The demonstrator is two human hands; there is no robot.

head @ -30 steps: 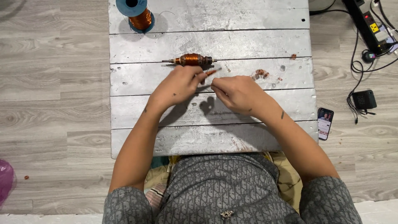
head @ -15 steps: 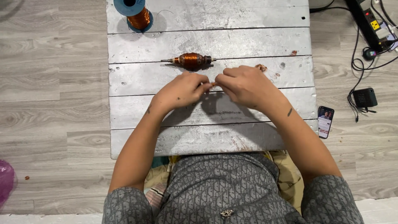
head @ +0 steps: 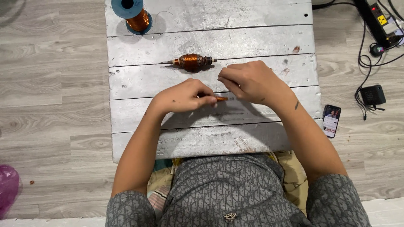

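Observation:
My left hand [head: 185, 96] rests on a low grey plank table [head: 139, 88], fingers closed around a small orange-tipped piece [head: 220, 98] that sticks out to the right. My right hand [head: 248, 80] hovers just right of it, fingers curled and pinched together; what it pinches is too small to make out. A copper-wound motor armature [head: 191, 62] lies on the table just beyond both hands, untouched. A spool of copper wire [head: 134, 14] with a blue top stands at the table's far left.
A phone [head: 331, 120] with a lit screen lies on the floor right of the table. Farther right are a black adapter [head: 372, 95], cables and a power strip [head: 376, 19]. A pink bag [head: 7, 187] sits at the lower left.
My left hand has drawn back toward me with the small orange piece. My right hand stayed near the armature, and the two hands are now apart.

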